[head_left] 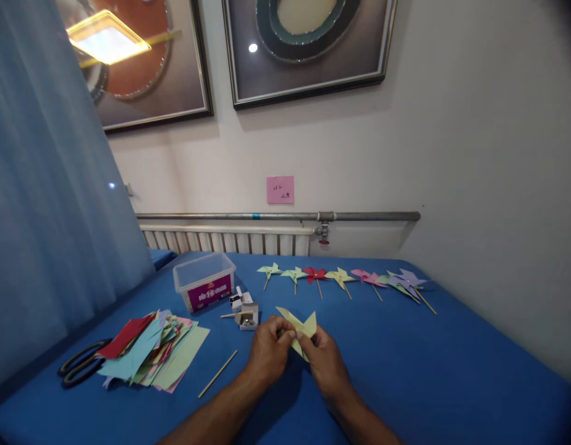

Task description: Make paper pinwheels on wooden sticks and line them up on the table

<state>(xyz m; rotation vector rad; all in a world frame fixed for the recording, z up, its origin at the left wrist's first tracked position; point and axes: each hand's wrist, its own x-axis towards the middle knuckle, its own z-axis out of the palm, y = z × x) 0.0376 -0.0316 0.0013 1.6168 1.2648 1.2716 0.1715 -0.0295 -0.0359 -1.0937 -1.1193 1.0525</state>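
Observation:
Both my hands hold a pale yellow paper pinwheel [308,325] above the blue-covered table, its pointed blades sticking up between them. My left hand [270,347] pinches its left side near the middle. From the right, my right hand [326,358] grips it, thumb on the front of the paper. Whether a pin is at its centre is hidden by my fingers. A thin wooden stick [217,374] lies on the cloth left of my left forearm. Near my left hand stands a small open box [248,317] with metal pins inside and another stick across it.
Several finished pinwheels [316,275] on sticks lie in a row at the back. A clear plastic tub [204,285] stands at back left. Coloured paper sheets [151,349] are piled at left, beside black-handled scissors [81,364]. A radiator [230,241] runs behind the table [429,371].

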